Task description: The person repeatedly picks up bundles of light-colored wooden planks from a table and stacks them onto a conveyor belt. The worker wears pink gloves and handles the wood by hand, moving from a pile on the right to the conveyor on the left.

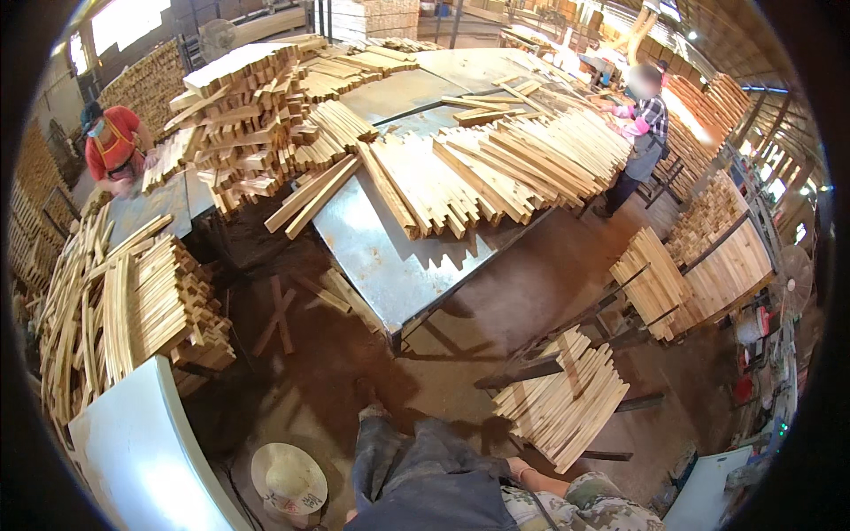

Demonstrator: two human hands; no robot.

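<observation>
Hands hidden below frame edge; forearm [540, 482] near slat stack [562, 403].

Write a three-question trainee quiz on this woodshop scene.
1. True or false: wooden slats lie spread across the metal table.
2. What round item lies on the floor near the wearer's leg? A) straw hat B) bucket C) tyre
3. Fill in: the person in the red shirt stands at the picture's ____ side.

Key: 1 true; 2 A, the straw hat; 3 left.
</observation>
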